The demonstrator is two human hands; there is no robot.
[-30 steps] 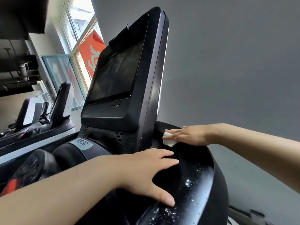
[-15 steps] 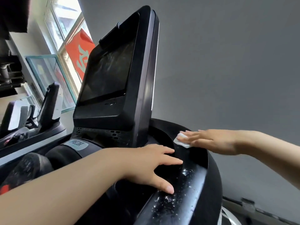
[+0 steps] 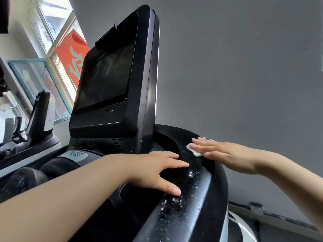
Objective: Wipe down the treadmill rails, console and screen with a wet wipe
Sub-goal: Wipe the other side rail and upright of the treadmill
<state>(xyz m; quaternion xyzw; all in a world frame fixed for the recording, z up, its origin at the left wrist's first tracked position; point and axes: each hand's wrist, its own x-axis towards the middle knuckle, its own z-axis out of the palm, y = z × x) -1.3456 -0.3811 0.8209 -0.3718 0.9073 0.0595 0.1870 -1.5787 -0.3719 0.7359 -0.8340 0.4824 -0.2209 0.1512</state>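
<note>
Our right hand [image 3: 222,151] is flat, fingers straight, and it presses the small white wet wipe [image 3: 194,150] down on the curved black rail [image 3: 201,193] at the right of the treadmill. A second ago the wipe sat close to the foot of the screen [image 3: 104,79]; half a second ago it was a bit further out, and now it is further out again, on the shiny top of the rail. So we think we are rubbing along the rail, away from the screen, and the spot by the screen is likely done. Our left hand [image 3: 157,170] has stayed in the same place, spread wide and resting on the black console [image 3: 174,142] beside the rail, holding nothing. It seems to steady us. The rail is smooth, round and glossy, like hard plastic. White specks and little wet drops lie on it near our left fingers, so this part looks like it needs more wiping. The wipe is soft, thin and folded into a small square, and only its corner peeks out from under our fingers. The screen is tall, flat and dark, with dull smears on the glass, so we guess it needs a wipe too. Behind it we see a plain grey wall [image 3: 244,67] and a red banner [image 3: 73,55] in the window
</note>
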